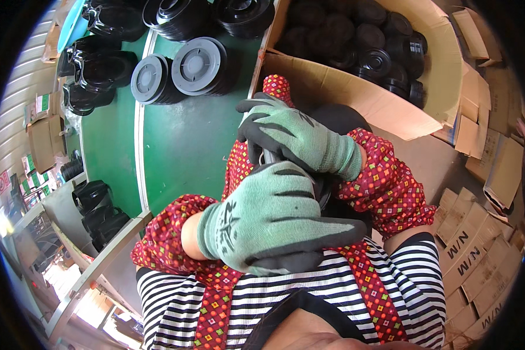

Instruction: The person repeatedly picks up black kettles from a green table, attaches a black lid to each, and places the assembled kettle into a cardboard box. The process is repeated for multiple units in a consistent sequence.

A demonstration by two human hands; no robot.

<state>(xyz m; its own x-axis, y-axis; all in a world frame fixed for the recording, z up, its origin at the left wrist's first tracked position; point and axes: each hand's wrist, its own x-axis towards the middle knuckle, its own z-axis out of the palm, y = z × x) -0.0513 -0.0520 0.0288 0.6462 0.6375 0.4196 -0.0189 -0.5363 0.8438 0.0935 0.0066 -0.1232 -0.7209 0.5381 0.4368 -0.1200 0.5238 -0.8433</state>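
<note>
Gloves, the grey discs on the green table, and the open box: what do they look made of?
Gloves: matte green knit, judging by the ribbed cuffs; the smooth black finger areas are probably a rubbery coating.
Grey discs: likely moulded plastic, dull, with even colour and crisp raised rings.
Open box: matte brown cardboard, shown by its folded flaps.

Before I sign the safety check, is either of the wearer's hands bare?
No, the left hand and right hand both wear green gloves with black-coated fingers.
</note>
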